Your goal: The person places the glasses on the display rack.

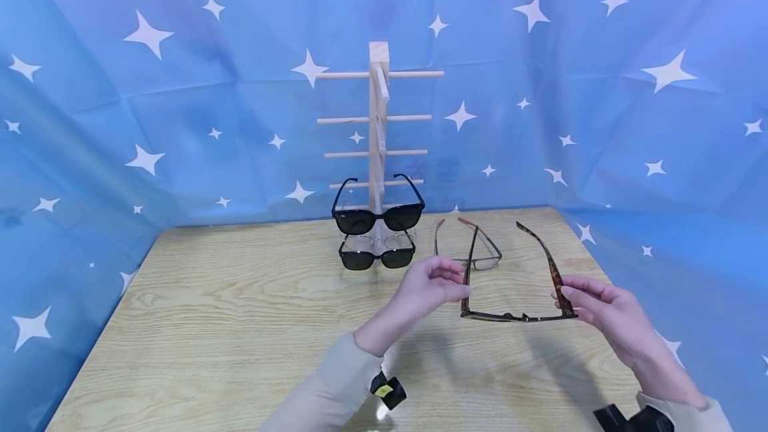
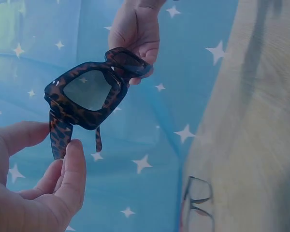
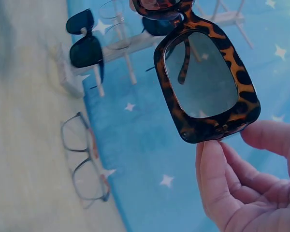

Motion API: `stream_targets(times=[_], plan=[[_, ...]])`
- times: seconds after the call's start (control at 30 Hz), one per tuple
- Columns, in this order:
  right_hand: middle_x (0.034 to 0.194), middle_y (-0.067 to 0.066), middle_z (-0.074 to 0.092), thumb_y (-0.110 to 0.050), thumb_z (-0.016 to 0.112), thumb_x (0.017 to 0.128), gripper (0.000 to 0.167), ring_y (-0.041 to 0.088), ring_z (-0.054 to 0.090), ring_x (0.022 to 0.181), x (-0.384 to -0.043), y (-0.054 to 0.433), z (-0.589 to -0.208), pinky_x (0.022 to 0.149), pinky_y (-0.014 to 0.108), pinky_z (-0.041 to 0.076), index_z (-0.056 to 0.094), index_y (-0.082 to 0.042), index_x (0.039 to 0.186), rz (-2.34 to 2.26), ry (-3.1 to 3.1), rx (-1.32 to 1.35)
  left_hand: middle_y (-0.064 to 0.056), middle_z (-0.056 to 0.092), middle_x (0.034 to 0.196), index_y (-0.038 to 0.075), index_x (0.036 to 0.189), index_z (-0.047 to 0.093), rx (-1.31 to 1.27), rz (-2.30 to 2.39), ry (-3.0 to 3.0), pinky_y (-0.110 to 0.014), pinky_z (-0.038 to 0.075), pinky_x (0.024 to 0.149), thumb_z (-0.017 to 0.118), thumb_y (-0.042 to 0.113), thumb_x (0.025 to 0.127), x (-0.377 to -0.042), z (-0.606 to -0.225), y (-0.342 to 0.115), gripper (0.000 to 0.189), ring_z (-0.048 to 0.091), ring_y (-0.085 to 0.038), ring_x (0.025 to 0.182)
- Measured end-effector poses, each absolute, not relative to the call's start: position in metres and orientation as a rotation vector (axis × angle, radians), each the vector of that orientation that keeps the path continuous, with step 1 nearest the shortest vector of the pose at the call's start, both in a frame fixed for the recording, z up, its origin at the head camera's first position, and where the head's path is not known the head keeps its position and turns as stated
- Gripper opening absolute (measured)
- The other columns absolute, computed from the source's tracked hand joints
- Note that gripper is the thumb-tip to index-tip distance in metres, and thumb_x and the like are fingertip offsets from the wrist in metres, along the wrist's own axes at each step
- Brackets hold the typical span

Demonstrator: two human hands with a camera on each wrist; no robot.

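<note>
A pair of tortoiseshell sunglasses (image 1: 510,317) with thick frames hangs above the table's right half, temples unfolded and pointing away from me. My left hand (image 1: 435,283) pinches one temple between thumb and fingers. On the other side, my right hand (image 1: 612,312) pinches the opposite temple close to its hinge. The left wrist view shows the spotted frame (image 2: 89,94) and its dark lenses from the front. In the right wrist view one large lens (image 3: 201,75) shows close up, above the right fingertips.
A wooden display stand (image 1: 378,132) with several crossbars stands at the back. Black sunglasses (image 1: 378,219) sit on its lower part, with a second dark pair (image 1: 377,259) below. Thin-framed eyeglasses (image 1: 487,263) lie on the wooden table (image 1: 240,312), behind the held pair. A blue star-patterned cloth hangs behind.
</note>
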State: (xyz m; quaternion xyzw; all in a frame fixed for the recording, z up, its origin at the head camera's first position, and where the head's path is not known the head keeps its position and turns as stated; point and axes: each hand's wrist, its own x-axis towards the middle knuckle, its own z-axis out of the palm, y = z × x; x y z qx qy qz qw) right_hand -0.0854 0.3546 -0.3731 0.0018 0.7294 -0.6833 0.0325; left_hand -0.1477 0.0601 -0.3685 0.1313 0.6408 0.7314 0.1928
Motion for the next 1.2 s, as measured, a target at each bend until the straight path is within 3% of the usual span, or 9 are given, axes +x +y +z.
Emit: stream_targets(times=[0.53, 1.2], plan=[[0.100, -0.006, 0.069, 0.002, 0.048, 0.095, 0.030, 0.003, 0.062, 0.092, -0.109, 0.330, -0.325, 0.074, 0.016, 0.050, 0.069, -0.019, 0.105, -2.172, 2.186, -0.177, -0.006, 0.064, 0.090, -0.003, 0.106, 0.061, 0.364, 2.171, 1.811, -0.024, 0.054, 0.072, 0.072, -0.001, 0.078, -0.145, -0.321, 0.031, 0.030, 0.062, -0.009, 0.075], [0.099, -0.005, 0.069, -0.011, 0.059, 0.093, 0.016, 0.007, 0.063, 0.091, -0.152, 0.262, -0.281, 0.081, 0.017, 0.049, 0.070, -0.018, 0.103, -2.063, 2.219, -0.243, -0.001, 0.062, 0.086, -0.008, 0.107, 0.058, 0.364, 2.416, 1.785, -0.024, 0.054, 0.071, 0.064, -0.009, 0.081, -0.147, -0.286, -0.028, 0.027, 0.062, -0.008, 0.075]])
